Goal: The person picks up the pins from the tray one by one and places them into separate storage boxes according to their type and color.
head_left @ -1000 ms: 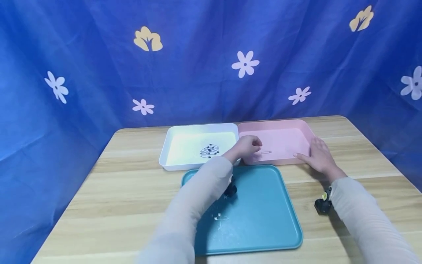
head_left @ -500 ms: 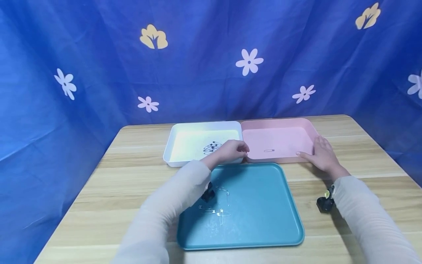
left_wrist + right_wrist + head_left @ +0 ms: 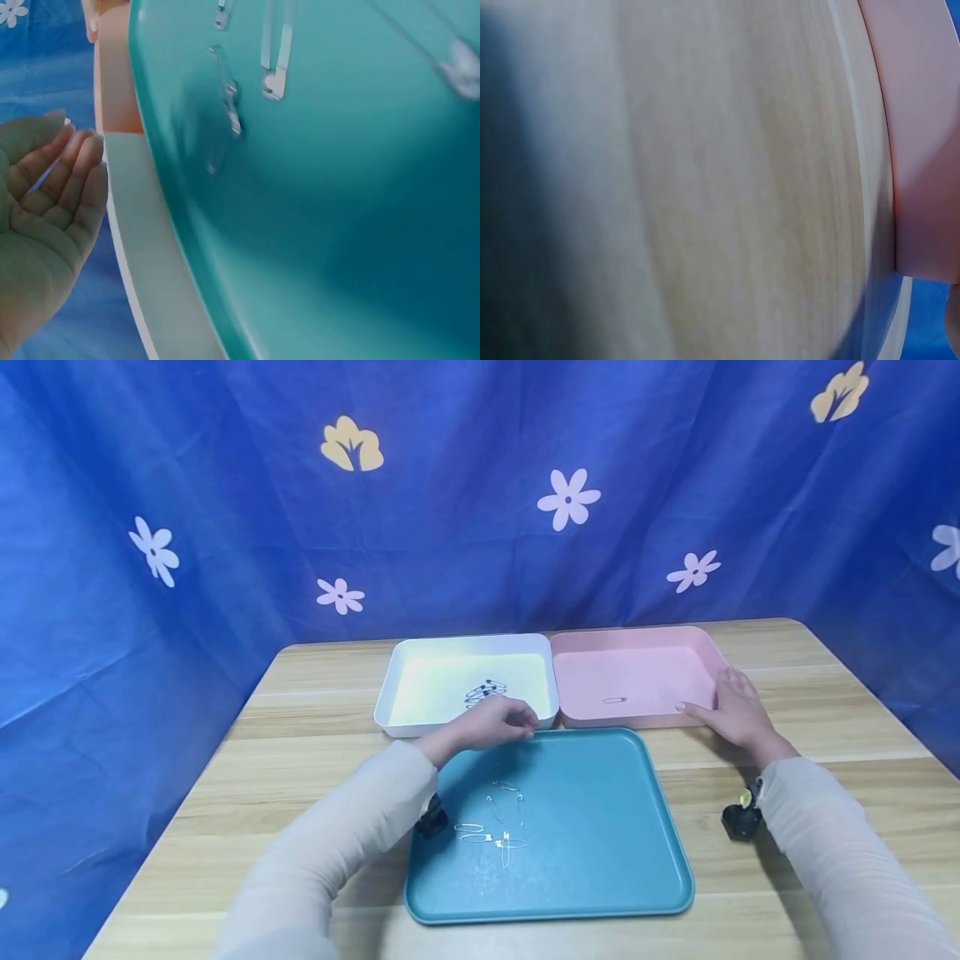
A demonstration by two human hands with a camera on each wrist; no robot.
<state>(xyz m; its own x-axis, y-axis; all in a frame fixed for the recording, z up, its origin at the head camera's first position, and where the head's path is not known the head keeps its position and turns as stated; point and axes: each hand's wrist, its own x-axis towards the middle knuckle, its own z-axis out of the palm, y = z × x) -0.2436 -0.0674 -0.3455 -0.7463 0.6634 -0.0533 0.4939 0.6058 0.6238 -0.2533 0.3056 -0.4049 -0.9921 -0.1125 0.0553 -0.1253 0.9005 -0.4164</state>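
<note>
My left hand (image 3: 491, 722) hovers over the front wall of the white tray (image 3: 386, 706) and the back edge of the teal tray (image 3: 600, 860). Its fingers are loosely curled, and the left wrist view shows no pin between them. Several silver safety pins (image 3: 506, 847) lie scattered on the teal tray's left half. Inside the white tray is a heap of black safety pins (image 3: 491, 685), partly hidden by the hand. A single safety pin (image 3: 615, 700) lies in the pink tray (image 3: 660, 668). My right hand (image 3: 731, 714) rests at that tray's front right corner, fingers extended.
The white and pink trays stand side by side at the back of the wooden table (image 3: 285, 760), with the teal tray in front. A blue curtain (image 3: 450, 527) hangs behind. Each wrist carries a small black camera (image 3: 741, 821).
My left hand has moved left from over the pink tray to the white tray's front edge, exposing more pins on the teal tray. My right hand keeps its place at the pink tray.
</note>
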